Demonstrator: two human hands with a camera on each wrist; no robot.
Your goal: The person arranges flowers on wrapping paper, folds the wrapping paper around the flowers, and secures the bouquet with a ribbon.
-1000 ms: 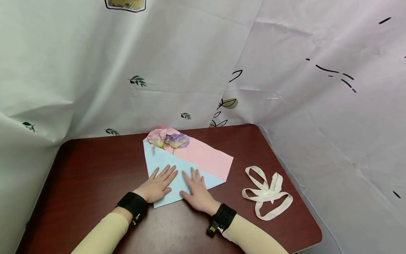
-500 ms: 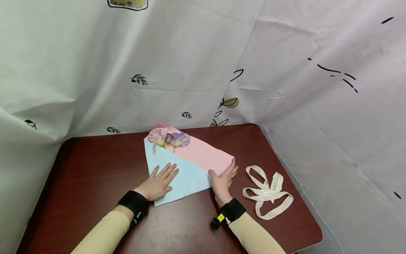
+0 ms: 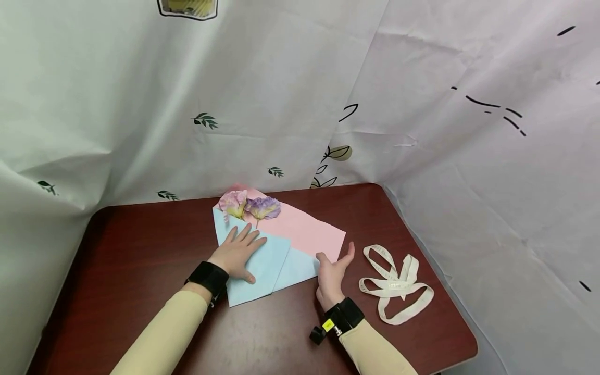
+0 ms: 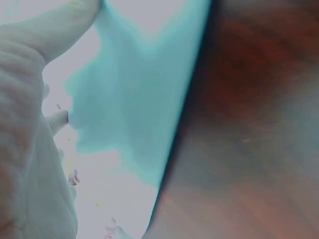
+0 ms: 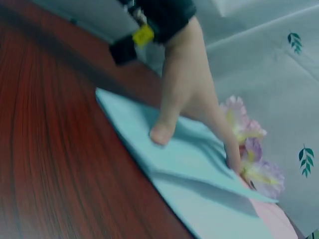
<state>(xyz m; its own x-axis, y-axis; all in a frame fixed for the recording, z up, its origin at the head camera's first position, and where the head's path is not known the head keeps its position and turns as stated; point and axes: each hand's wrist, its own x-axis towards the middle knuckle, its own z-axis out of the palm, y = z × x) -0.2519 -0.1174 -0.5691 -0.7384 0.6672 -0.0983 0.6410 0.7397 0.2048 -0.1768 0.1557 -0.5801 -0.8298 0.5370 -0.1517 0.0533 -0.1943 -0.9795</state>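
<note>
A sheet of wrapping paper, light blue on one side and pink on the other, lies folded around two flowers. One flower is pink, the other purple; their heads show above the blue fold. My left hand rests spread on the blue flap, thumb and fingers apart, as the right wrist view also shows with the hand. By the paper's right corner is my right hand, thumb near the blue edge and index finger stretched out past the pink edge. Its other fingers are hidden.
A white ribbon lies in loose loops on the dark red table, right of the paper. A pale printed curtain hangs behind and beside the table.
My right hand has left the middle of the blue flap and moved right to the paper's corner. My left hand has slid slightly up the flap.
</note>
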